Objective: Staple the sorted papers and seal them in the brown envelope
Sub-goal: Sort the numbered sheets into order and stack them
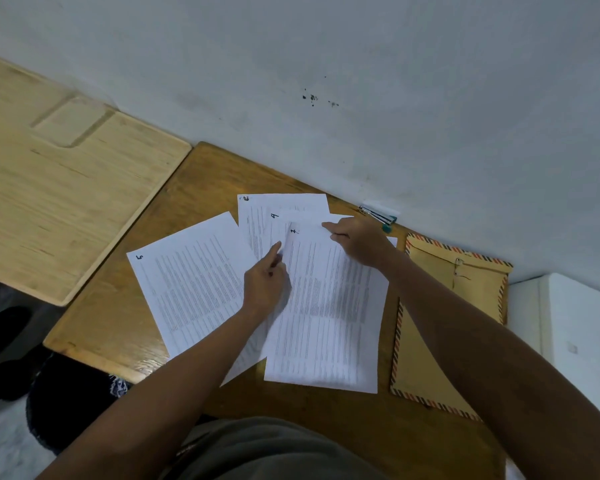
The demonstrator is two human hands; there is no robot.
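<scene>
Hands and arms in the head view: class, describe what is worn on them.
Nothing is worn: the left hand and right hand are bare, without gloves, rings or a watch. Both forearms are uncovered, and no sleeve shows on them.

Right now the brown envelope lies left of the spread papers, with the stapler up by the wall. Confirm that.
Not quite. The head view shows the brown envelope lying right of the spread papers, not left. The stapler is indeed up by the wall.
</scene>
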